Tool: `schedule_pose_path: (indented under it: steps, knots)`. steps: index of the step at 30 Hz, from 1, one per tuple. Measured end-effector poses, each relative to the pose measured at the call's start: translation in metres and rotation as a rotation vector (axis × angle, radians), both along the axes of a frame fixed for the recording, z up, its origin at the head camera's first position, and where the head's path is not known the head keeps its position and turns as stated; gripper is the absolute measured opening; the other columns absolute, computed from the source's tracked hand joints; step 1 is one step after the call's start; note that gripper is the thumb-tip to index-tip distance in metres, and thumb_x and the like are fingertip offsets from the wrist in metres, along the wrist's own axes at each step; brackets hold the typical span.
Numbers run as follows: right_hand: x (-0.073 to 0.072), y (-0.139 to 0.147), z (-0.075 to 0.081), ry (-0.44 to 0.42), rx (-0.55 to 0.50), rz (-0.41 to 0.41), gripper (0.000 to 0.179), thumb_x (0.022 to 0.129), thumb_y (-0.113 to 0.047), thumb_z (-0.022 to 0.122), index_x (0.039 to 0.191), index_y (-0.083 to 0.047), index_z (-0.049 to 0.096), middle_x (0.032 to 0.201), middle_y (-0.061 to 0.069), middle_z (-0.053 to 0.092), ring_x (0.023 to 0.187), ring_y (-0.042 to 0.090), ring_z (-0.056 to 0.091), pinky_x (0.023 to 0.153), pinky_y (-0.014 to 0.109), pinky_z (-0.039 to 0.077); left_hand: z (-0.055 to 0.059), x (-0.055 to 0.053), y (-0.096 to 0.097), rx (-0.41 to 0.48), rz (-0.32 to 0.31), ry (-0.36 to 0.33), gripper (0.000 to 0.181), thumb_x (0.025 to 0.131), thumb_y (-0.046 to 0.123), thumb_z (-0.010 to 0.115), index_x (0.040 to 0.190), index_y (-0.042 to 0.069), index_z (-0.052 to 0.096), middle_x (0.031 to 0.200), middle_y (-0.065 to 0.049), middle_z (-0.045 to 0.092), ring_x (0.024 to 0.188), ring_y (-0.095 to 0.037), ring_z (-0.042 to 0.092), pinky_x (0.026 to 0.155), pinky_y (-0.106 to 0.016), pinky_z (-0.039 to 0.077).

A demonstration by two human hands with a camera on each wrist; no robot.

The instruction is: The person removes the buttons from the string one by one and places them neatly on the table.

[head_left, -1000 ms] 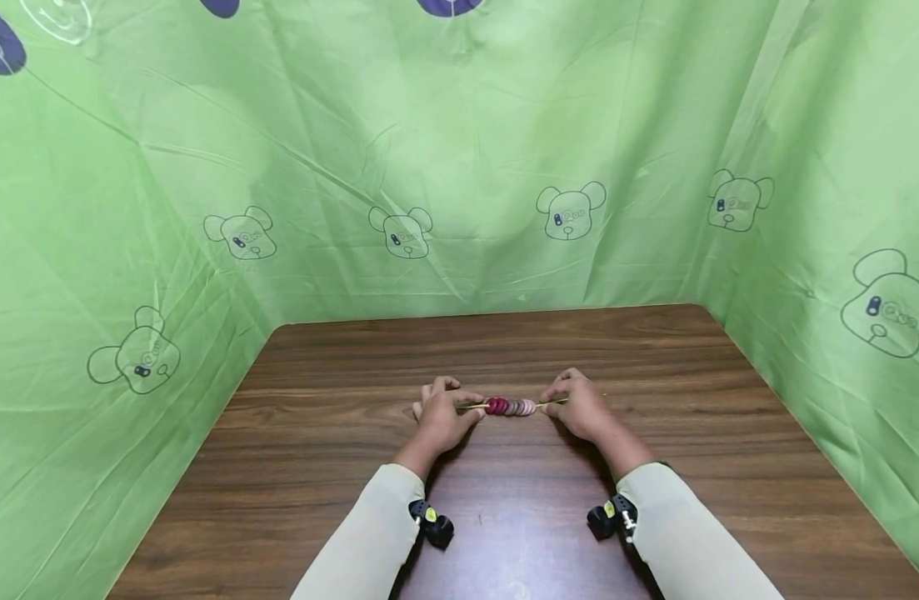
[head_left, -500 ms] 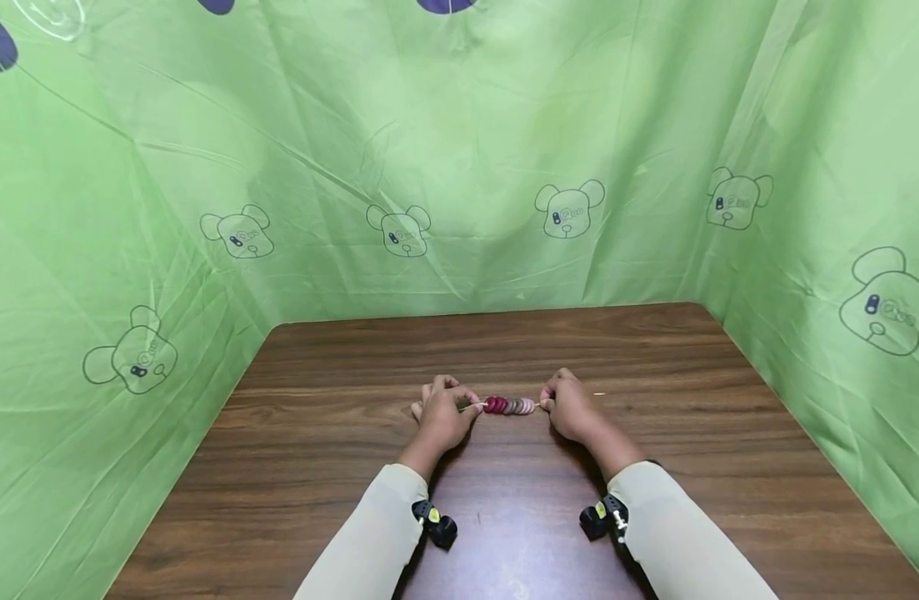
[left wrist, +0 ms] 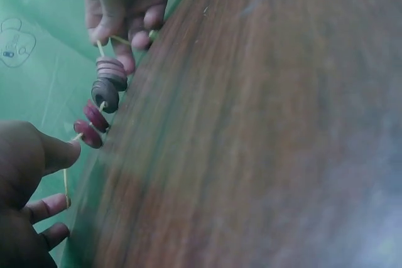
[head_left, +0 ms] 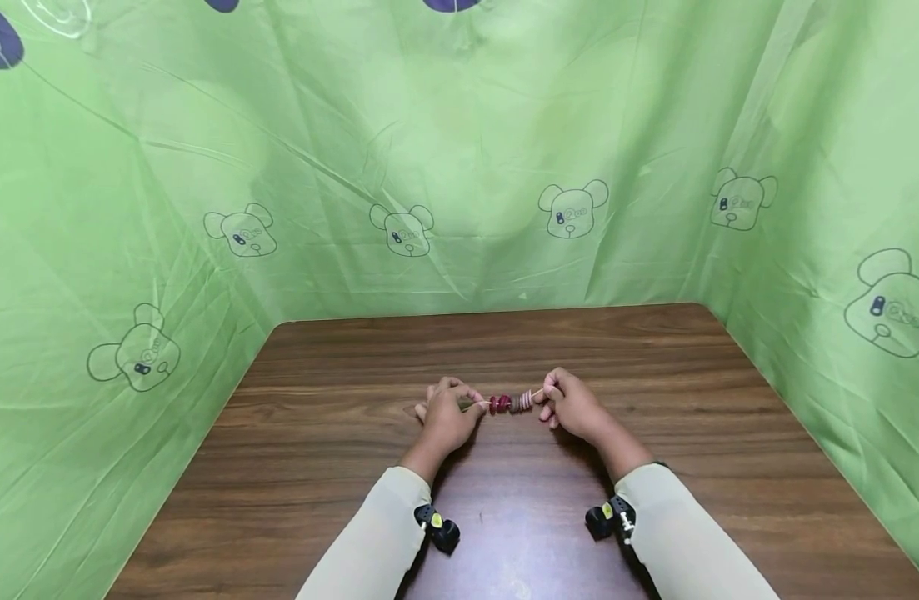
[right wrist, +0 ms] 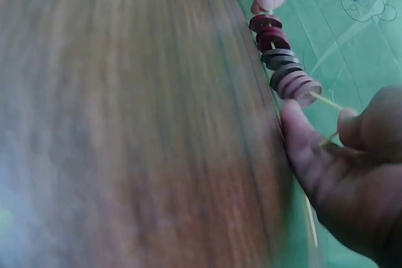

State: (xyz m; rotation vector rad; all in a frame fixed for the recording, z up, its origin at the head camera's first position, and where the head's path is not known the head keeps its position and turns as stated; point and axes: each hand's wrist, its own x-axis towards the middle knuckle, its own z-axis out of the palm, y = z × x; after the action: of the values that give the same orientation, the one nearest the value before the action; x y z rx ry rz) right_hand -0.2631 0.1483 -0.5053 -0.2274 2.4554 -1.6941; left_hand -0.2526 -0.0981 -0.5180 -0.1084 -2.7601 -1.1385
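Observation:
Several flat round beads hang strung in a row on a thin yellow cord [right wrist: 325, 100]. Dark red beads [head_left: 499, 404] sit at the left end, grey-brown beads [left wrist: 105, 95] in the middle and pink beads [right wrist: 300, 87] at the right. My left hand [head_left: 449, 417] pinches the cord between thumb and finger beside the red beads; a length of it trails past the fingers in the left wrist view. With my right hand [head_left: 575, 408] I pinch the cord just past the pink beads, a fingertip right at the last one. Small gaps show among the red beads.
A brown wood-grain table [head_left: 339, 500] lies under both hands. Green cloth [head_left: 474, 150] with bear-face prints hangs behind and at both sides. A loose yellow cord end [right wrist: 311, 221] dangles below the right hand. Black wrist cameras sit at both pale sleeves [head_left: 369, 533].
My right hand has turned and shifted slightly left, its cord end now tilted up and a finger brought close to the pink beads. The row has loosened, with gaps opening. My left hand stays nearly still.

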Motion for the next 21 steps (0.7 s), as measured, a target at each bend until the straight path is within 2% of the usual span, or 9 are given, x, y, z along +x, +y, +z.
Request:
schedule_pose_path:
  steps: [2, 4, 6, 10, 13, 18, 21]
  knots:
    - [0.001, 0.001, 0.001, -0.064, -0.130, 0.028, 0.016, 0.116, 0.001, 0.034, 0.102, 0.002, 0.041, 0.124, 0.039, 0.071, 0.084, 0.027, 0.076, 0.068, 0.033, 0.064, 0.000, 0.001, 0.001, 0.021, -0.011, 0.017, 0.009, 0.095, 0.027, 0.086, 0.088, 0.024, 0.080, 0.128, -0.006, 0.069, 0.128, -0.036, 0.056, 0.100, -0.062, 0.029]
    - [0.001, 0.002, 0.001, -0.110, -0.225, 0.057, 0.018, 0.117, -0.001, 0.028, 0.103, 0.000, 0.037, 0.132, 0.042, 0.066, 0.099, 0.037, 0.079, 0.080, 0.039, 0.067, 0.001, 0.001, 0.002, 0.040, -0.027, 0.042, 0.009, 0.096, 0.024, 0.085, 0.088, 0.021, 0.080, 0.124, -0.006, 0.070, 0.125, -0.034, 0.060, 0.101, -0.061, 0.032]
    - [0.002, 0.004, 0.001, -0.150, -0.295, 0.076, 0.019, 0.118, -0.003, 0.024, 0.103, -0.002, 0.036, 0.137, 0.043, 0.062, 0.113, 0.047, 0.077, 0.091, 0.045, 0.067, 0.001, 0.002, 0.003, 0.071, -0.053, 0.071, 0.008, 0.096, 0.019, 0.083, 0.089, 0.017, 0.080, 0.119, -0.007, 0.073, 0.119, -0.033, 0.064, 0.102, -0.057, 0.038]
    - [0.002, 0.008, -0.002, -0.232, -0.411, 0.104, 0.020, 0.118, -0.006, 0.020, 0.105, -0.004, 0.034, 0.146, 0.045, 0.054, 0.128, 0.055, 0.068, 0.102, 0.052, 0.062, 0.002, 0.004, 0.005, 0.117, -0.091, 0.101, 0.008, 0.096, 0.012, 0.082, 0.088, 0.012, 0.079, 0.108, -0.008, 0.075, 0.101, -0.027, 0.071, 0.092, -0.042, 0.052]
    - [0.003, 0.010, -0.003, -0.270, -0.472, 0.137, 0.021, 0.119, -0.008, 0.019, 0.104, -0.005, 0.034, 0.153, 0.046, 0.048, 0.134, 0.056, 0.065, 0.107, 0.054, 0.059, 0.003, 0.005, 0.006, 0.147, -0.099, 0.095, 0.007, 0.096, 0.011, 0.081, 0.090, 0.011, 0.078, 0.101, -0.007, 0.077, 0.095, -0.023, 0.073, 0.088, -0.038, 0.056]
    - [0.004, 0.012, -0.003, -0.300, -0.535, 0.208, 0.023, 0.119, -0.011, 0.020, 0.103, -0.008, 0.035, 0.154, 0.045, 0.045, 0.140, 0.058, 0.059, 0.111, 0.058, 0.055, 0.003, 0.005, 0.008, 0.219, -0.107, 0.073, 0.007, 0.097, 0.010, 0.080, 0.092, 0.007, 0.077, 0.097, -0.009, 0.081, 0.097, -0.022, 0.074, 0.092, -0.038, 0.059]
    - [0.005, 0.012, -0.003, -0.304, -0.549, 0.241, 0.024, 0.119, -0.012, 0.021, 0.102, -0.008, 0.037, 0.151, 0.043, 0.047, 0.142, 0.058, 0.057, 0.112, 0.059, 0.055, 0.003, 0.005, 0.010, 0.361, -0.129, -0.005, 0.007, 0.100, 0.004, 0.074, 0.096, -0.001, 0.074, 0.101, -0.017, 0.081, 0.098, -0.023, 0.077, 0.090, -0.036, 0.063]
